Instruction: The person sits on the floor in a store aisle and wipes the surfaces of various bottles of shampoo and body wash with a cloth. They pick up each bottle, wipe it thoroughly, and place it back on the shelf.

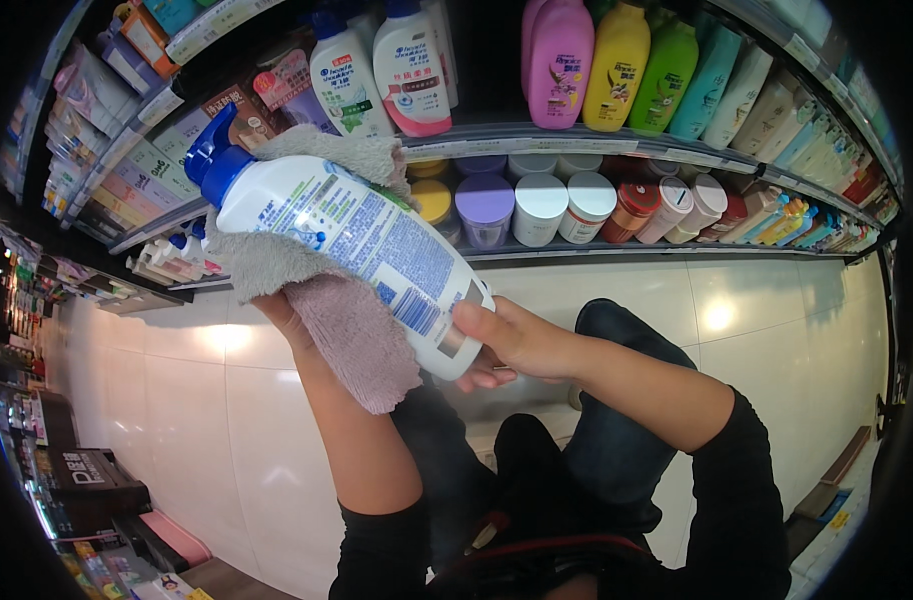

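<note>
A large white pump bottle [351,247] with a blue pump head [215,161] lies tilted across my view, its printed back label facing me. My right hand [501,337] grips the bottle's base, thumb on the label side. Around the neck end wraps a plush cloth, grey [269,259] on one part and dusty pink [359,341] on the hanging part. My left hand [280,315] is under that cloth and holds it against the bottle; most of its fingers are hidden.
Ahead, a shelf edge [546,142] carries Head & Shoulders bottles [414,71] and pink, yellow and green Rejoice bottles [560,67]. Lidded jars [486,210] line the lower shelf. Boxed products [153,169] stand at left. Below is a tiled floor [179,420], with my bent knees [625,330] above it.
</note>
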A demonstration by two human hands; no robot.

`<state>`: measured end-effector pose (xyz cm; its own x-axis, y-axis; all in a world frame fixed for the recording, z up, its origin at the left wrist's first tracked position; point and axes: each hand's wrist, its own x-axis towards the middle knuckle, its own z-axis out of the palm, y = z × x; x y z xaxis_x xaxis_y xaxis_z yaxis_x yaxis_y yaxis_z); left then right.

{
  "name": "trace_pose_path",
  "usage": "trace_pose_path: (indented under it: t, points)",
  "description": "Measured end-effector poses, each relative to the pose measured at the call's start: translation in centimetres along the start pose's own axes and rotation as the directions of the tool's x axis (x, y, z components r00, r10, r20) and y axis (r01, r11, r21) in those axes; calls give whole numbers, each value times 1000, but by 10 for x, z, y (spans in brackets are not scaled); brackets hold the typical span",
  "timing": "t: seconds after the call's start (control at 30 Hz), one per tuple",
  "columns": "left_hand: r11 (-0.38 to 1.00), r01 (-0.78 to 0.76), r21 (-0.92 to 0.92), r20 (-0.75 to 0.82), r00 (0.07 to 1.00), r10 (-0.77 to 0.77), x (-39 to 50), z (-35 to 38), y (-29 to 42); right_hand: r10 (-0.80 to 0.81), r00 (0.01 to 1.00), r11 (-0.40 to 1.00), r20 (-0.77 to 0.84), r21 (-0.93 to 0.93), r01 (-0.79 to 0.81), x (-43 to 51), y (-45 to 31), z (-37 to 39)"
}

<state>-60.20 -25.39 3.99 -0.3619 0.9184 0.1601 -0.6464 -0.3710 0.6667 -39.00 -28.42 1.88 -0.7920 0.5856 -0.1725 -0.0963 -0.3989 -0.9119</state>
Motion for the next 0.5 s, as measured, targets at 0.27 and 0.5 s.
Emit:
trace_pose_path:
  t: [0.27, 0.5]
  points:
    - [990, 23, 140, 127, 991, -41, -11, -12, -21, 57, 997, 998, -46, 44, -55, -1, -7, 2]
    - [975, 219, -42, 302, 933, -197, -29, -29, -41, 83, 985, 995, -150, 63, -74, -5, -14, 10]
